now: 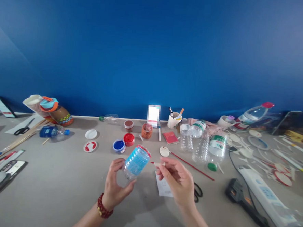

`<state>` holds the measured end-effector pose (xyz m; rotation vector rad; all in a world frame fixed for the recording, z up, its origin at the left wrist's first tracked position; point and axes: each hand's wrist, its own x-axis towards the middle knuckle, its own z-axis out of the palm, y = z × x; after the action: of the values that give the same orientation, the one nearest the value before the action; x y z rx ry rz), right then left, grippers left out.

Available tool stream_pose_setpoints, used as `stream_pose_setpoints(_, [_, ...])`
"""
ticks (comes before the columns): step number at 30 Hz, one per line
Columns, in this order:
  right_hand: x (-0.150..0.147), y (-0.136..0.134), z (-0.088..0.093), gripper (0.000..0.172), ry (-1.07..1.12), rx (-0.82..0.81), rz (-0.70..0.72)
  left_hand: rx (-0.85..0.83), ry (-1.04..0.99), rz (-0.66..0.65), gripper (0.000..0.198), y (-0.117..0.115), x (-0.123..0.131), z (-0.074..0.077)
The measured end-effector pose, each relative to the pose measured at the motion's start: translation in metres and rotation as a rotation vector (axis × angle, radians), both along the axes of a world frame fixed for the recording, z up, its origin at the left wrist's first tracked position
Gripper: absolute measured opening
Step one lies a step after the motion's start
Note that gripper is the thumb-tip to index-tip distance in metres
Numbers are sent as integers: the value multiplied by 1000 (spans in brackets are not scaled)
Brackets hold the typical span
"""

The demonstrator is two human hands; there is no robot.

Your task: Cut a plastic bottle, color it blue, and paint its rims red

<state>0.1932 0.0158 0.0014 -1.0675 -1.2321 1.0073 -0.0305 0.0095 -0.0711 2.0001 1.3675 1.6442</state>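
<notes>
My left hand [117, 183] is closed around a clear plastic bottle piece [136, 162], tilted to the right. Blue colour covers much of its ribbed side, and its upper rim is red. To its right, my right hand [177, 178] pinches a short pale stick [159, 164] whose red tip points at the rim, a small gap away. Beyond the hands stand open jars of blue paint [119, 145] and red paint [128, 139]. A white lid smeared with red [90, 146] lies on the left. Partly under my right hand is a white paper [163, 188].
Several clear bottles [202, 147] crowd the right side, near a power strip [263, 192] and a glue gun [243, 201]. A red rod [193, 165] lies behind my right hand. Black scissor handles [198, 192] show beside it. An orange-lidded bottle [60, 113] stands at left.
</notes>
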Motion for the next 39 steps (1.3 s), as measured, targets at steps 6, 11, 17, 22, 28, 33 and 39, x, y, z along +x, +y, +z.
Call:
stream_pose_setpoints(6, [-12, 1, 0, 20, 77, -76, -5, -14, 8, -19, 64, -3, 0, -4])
stream_pose_setpoints(11, [-20, 1, 1, 22, 60, -54, -63, -36, -30, -23, 63, -3, 0, -6])
stream_pose_setpoints(17, [-20, 4, -7, 21, 16, -20, -96, 5, -24, -22, 60, -2, 2, 0])
stream_pose_setpoints(22, [-15, -1, -12, 20, -3, -11, -146, 7, 0, 4, 60, -3, 2, 0])
stream_pose_setpoints(28, [-21, -1, -8, 19, 60, 11, -160, -13, -16, -37, 59, -3, 1, -4])
stream_pose_setpoints(33, [-21, 5, -12, 19, -8, 6, -146, -7, 1, -16, 57, -3, 1, -1])
stream_pose_setpoints(39, [-20, 2, -12, 16, 45, 59, -161, -46, -51, -44, 51, -2, 1, 0])
